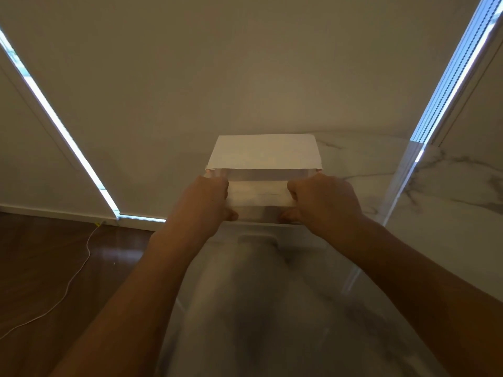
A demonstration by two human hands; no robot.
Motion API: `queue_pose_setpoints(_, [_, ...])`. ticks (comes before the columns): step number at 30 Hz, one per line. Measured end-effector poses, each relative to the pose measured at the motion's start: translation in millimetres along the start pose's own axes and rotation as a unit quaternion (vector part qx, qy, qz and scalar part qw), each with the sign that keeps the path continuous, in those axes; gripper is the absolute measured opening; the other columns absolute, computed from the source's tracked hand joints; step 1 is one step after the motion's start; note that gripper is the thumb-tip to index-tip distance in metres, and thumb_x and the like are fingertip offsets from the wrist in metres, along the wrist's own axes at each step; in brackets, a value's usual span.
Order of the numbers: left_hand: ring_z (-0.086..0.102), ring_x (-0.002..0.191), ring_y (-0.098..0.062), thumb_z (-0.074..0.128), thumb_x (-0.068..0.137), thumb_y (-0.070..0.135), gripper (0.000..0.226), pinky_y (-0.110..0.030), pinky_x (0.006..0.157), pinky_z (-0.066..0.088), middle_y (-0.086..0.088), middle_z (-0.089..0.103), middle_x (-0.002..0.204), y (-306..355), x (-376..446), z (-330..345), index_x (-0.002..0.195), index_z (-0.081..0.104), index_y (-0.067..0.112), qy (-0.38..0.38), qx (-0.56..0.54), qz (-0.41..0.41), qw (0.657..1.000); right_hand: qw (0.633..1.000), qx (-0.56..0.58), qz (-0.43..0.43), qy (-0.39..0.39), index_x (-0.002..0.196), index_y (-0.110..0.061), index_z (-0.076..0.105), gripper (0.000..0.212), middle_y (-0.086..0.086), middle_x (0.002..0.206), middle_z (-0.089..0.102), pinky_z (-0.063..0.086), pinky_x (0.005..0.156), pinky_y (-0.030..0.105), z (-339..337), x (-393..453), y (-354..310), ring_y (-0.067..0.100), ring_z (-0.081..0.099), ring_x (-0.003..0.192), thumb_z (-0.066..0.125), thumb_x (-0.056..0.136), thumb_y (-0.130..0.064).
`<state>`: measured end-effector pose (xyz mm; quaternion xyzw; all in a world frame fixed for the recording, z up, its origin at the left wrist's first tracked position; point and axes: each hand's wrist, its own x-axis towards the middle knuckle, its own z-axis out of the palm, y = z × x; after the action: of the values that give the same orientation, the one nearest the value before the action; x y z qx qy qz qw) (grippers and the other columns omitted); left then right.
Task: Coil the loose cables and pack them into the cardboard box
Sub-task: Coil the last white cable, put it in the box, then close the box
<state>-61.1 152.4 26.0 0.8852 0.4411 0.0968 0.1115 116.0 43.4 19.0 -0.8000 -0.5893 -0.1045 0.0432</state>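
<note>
We had our left hand and right hand each curled round an end of the cardboard box, holding it at the near edge of the marble worktop with its far flap up. We judged it might tip off that edge if our grip slackened, and the one loose cable we saw lay uncoiled on the floor. We could read no writing or label on the box.

Both hands, L & R, gripping cardboard box, marble table
</note>
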Motion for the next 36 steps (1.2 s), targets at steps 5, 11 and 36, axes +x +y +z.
queue_pose_setpoints(5, [0.049,0.079,-0.02,0.084,0.077,0.028,0.04,-0.029,0.068,0.035,-0.004,0.05,0.09,3,-3,-2,0.084,0.048,0.014,-0.004,0.01,-0.004,1.0,1.0,-0.007,0.004,0.003,0.111,-0.027,0.064,0.047,0.0,0.096,0.061,0.035,0.068,0.028,-1,0,-2,0.016,0.041,0.077,0.066,0.081,-0.063])
queue_pose_setpoints(11, [0.05,0.078,-0.023,0.087,0.073,0.026,0.039,-0.028,0.065,0.036,-0.009,0.054,0.092,4,-3,-9,0.085,0.052,0.013,-0.007,-0.005,-0.014,1.0,1.0,0.0,0.009,0.002,0.107,-0.029,0.063,0.045,-0.003,0.087,0.048,0.035,0.068,0.03,-5,-2,-2,0.017,0.041,0.079,0.066,0.081,-0.064])
queue_pose_setpoints(36, [0.066,0.091,-0.029,0.067,0.091,0.016,0.026,-0.041,0.085,0.056,-0.013,0.068,0.11,-4,-5,1,0.117,0.068,0.013,0.099,-0.085,0.0,0.992,0.993,0.099,0.058,0.04,0.098,-0.029,0.074,0.029,-0.006,0.08,0.066,0.038,0.065,0.026,-25,-9,7,0.014,0.057,0.07,0.051,0.097,-0.047])
